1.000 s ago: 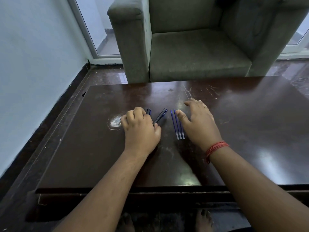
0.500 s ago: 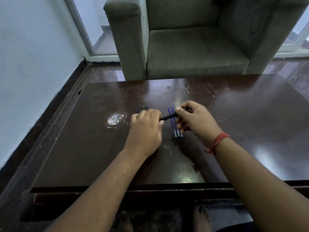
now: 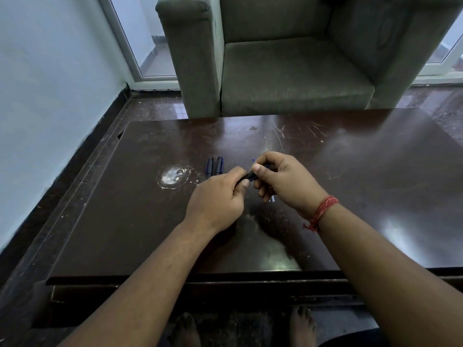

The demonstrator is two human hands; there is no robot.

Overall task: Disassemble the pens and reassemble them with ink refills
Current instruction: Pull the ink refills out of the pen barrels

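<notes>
Dark plastic pen (image 3: 250, 175) is gripped at both ends: left hand (image 3: 220, 196) clamps one end, right hand (image 3: 283, 182) pinches the other, above the tabletop (image 3: 125, 221). Two more pens (image 3: 215, 166) lie side by side just beyond the left hand. Ink refills (image 3: 272, 198) lie mostly hidden beneath the right hand.

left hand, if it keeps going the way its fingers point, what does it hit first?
The left hand points up and right along the pen it grips, so it would likely meet the right hand first; that hand holds the same pen's other end. Depth is hard to judge from one view.
</notes>
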